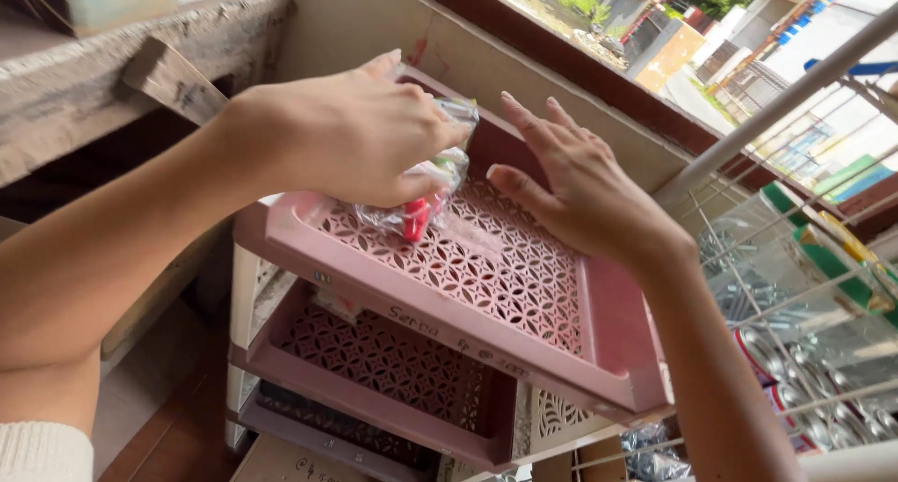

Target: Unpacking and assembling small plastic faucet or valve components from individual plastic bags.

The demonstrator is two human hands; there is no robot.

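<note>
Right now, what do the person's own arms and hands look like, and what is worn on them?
Both forearms are bare. The left hand and the right hand wear no gloves, and no rings or watch show. The nails are longish and unpainted. A white knitted cuff shows at the lower left corner.

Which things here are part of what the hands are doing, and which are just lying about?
In hand:
- left hand holding clear plastic packet
- right hand beside it
- top pink tray

Lying about:
- lower pink tray
- wire rack
- wooden shelf
</note>
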